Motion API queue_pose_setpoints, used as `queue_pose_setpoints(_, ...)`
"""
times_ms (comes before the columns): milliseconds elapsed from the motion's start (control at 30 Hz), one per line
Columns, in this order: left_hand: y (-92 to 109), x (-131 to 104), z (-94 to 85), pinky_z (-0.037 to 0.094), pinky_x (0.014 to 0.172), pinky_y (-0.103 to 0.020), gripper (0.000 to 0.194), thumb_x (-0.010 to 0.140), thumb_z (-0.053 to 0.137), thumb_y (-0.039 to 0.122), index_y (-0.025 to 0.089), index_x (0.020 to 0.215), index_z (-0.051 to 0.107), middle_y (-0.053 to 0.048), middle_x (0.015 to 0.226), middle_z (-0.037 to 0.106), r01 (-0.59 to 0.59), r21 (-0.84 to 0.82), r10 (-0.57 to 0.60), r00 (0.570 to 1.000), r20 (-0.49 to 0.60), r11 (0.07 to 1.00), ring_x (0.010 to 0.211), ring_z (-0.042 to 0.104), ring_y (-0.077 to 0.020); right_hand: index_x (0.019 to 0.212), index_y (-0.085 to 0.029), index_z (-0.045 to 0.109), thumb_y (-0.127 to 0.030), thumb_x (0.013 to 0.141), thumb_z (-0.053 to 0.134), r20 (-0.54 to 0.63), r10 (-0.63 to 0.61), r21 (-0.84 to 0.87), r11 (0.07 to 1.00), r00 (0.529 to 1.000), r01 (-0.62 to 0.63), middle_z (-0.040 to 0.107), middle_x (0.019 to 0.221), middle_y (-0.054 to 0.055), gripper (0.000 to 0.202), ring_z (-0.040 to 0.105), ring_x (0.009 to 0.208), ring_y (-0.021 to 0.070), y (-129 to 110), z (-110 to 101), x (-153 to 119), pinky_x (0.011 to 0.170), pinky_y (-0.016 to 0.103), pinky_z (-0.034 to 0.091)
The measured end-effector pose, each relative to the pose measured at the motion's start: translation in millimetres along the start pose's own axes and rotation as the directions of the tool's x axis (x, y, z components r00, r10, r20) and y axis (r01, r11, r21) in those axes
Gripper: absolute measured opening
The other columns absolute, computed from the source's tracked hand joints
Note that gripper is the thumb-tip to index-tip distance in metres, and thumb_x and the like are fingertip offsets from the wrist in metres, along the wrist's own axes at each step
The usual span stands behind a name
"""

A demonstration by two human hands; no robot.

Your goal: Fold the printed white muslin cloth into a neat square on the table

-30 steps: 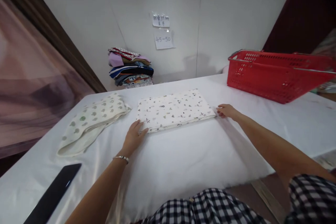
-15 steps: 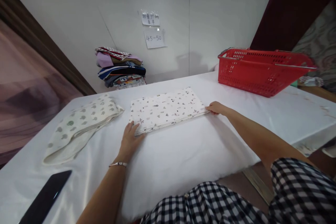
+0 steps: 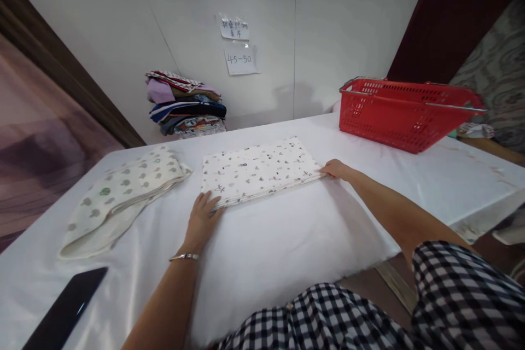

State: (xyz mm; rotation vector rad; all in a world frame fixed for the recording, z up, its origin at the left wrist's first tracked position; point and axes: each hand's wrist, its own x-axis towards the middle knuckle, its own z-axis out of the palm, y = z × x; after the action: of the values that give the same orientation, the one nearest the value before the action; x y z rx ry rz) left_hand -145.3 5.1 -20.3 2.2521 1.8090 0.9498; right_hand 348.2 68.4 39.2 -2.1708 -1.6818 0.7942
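A white cloth [image 3: 258, 168] printed with small grey and brown motifs lies folded into a flat, layered rectangle on the table. My left hand [image 3: 202, 219] is at its near left corner, fingers over the left edge and thumb at the front edge, gripping the corner between them. At the near right corner, my right hand [image 3: 334, 168] is closed in a pinch on the cloth's edge. To the left lies a second cloth [image 3: 127, 183], cream with grey spots and one green spot, loosely folded.
A dark flat device [image 3: 65, 306] rests at the near left of the white-covered table [image 3: 287, 262]. The red plastic basket [image 3: 381, 115] stands at the back right. Behind the table's far left edge is a stack of folded fabrics [image 3: 186, 104]. Paper signs [image 3: 241, 59] hang on the wall.
Both hands keep their places at the cloth's near corners, and the cloth looks the same. The whole view has shifted very slightly.
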Motion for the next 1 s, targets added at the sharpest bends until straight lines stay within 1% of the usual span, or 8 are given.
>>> queue_pose_setpoints(167, 0.2, -0.7, -1.0, 0.029, 0.114, -0.053, 0.041, 0.085, 0.051, 0.05, 0.024, 0.114, 0.064, -0.007, 0.141, 0.048, 0.002, 0.017, -0.003, 1.0, 0.017, 1.0, 0.139, 0.03, -0.0311, 0.055, -0.018, 0.051, -0.04, 0.079, 0.063, 0.018, 0.045, -0.007, 0.999, 0.999, -0.045, 0.051, 0.045, -0.001, 0.035, 0.047, 0.046, 0.0099, 2.2, 2.0, -3.9, 0.048, 0.022, 0.038)
queue_pose_setpoints(367, 0.8, -3.4, -4.5, 0.03, 0.114, -0.051, 0.045, 0.084, 0.056, 0.05, 0.023, 0.119, 0.061, -0.009, 0.144, 0.045, -0.003, 0.016, 0.003, 1.0, 0.011, 1.0, 0.14, 0.029, -0.03, 0.054, -0.019, 0.055, -0.043, 0.076, 0.067, 0.031, 0.075, -0.08, 0.994, 0.997, -0.072, 0.052, 0.046, 0.003, 0.035, 0.055, 0.054, 0.0165, -0.9, -2.5, -2.1, 0.053, 0.026, 0.041)
queue_pose_setpoints(567, -1.1, -5.2, -10.9, 0.033, 0.114, -0.048, 0.039, 0.085, 0.054, 0.046, 0.022, 0.114, 0.064, -0.008, 0.141, 0.049, -0.037, 0.029, 0.037, 0.999, 0.008, 0.999, 0.138, 0.033, -0.0274, 0.057, -0.018, 0.056, -0.035, 0.077, 0.066, 0.017, 0.086, -0.077, 0.993, 0.996, -0.085, 0.053, 0.048, 0.003, 0.027, 0.057, 0.057, 0.018, -4.9, -0.1, 1.5, 0.051, 0.026, 0.042)
queue_pose_setpoints(767, 3.9, -4.1, -16.6, 0.034, 0.114, -0.046, 0.036, 0.089, 0.048, 0.045, 0.023, 0.11, 0.067, -0.007, 0.132, 0.058, -0.048, 0.045, 0.045, 0.997, 0.06, 0.998, 0.132, 0.043, -0.0248, 0.075, -0.018, 0.062, -0.035, 0.075, 0.068, 0.023, 0.154, 0.231, 0.961, 0.988, -0.155, 0.061, 0.054, 0.004, 0.019, 0.061, 0.057, 0.0186, 2.8, 6.5, 4.9, 0.051, 0.027, 0.048)
queue_pose_setpoints(800, 4.6, -3.5, -17.4, 0.035, 0.113, -0.046, 0.037, 0.089, 0.047, 0.045, 0.023, 0.11, 0.068, -0.006, 0.131, 0.059, -0.044, 0.048, 0.041, 0.997, 0.069, 0.998, 0.131, 0.043, -0.0248, 0.077, -0.017, 0.062, -0.035, 0.075, 0.068, 0.003, 0.142, 0.225, 0.964, 0.99, -0.139, 0.061, 0.055, 0.004, 0.019, 0.061, 0.057, 0.0182, 5.0, 8.2, 5.3, 0.051, 0.026, 0.048)
queue_pose_setpoints(867, 5.3, -2.6, -18.5, 0.036, 0.113, -0.046, 0.036, 0.089, 0.046, 0.045, 0.024, 0.109, 0.069, -0.006, 0.129, 0.06, -0.04, 0.056, 0.035, 0.996, 0.078, 0.998, 0.131, 0.044, -0.025, 0.081, -0.017, 0.063, -0.034, 0.077, 0.065, -0.054, 0.095, 0.142, 0.986, 0.994, -0.086, 0.061, 0.055, 0.003, 0.018, 0.06, 0.057, 0.0176, 8.1, 11.5, 5.3, 0.052, 0.026, 0.046)
queue_pose_setpoints(933, 5.2, -2.5, -19.1, 0.036, 0.112, -0.047, 0.035, 0.089, 0.046, 0.043, 0.024, 0.108, 0.069, -0.006, 0.128, 0.061, -0.043, 0.061, 0.039, 0.996, 0.078, 0.997, 0.13, 0.045, -0.0253, 0.087, -0.016, 0.064, -0.033, 0.078, 0.062, -0.102, 0.038, -0.008, 0.999, 0.994, -0.039, 0.062, 0.058, 0.003, 0.019, 0.061, 0.061, 0.0182, 8.9, 14.0, 3.8, 0.055, 0.026, 0.044)
queue_pose_setpoints(1000, 5.0, -3.2, -19.4, 0.037, 0.112, -0.047, 0.034, 0.089, 0.047, 0.041, 0.023, 0.108, 0.069, -0.007, 0.129, 0.06, -0.053, 0.06, 0.048, 0.996, 0.075, 0.997, 0.13, 0.045, -0.0258, 0.097, -0.016, 0.063, -0.033, 0.079, 0.06, -0.135, -0.003, -0.147, 0.989, 0.991, -0.017, 0.067, 0.069, 0.005, 0.025, 0.062, 0.07, 0.0201, 7.9, 15.4, -0.1, 0.059, 0.027, 0.044)
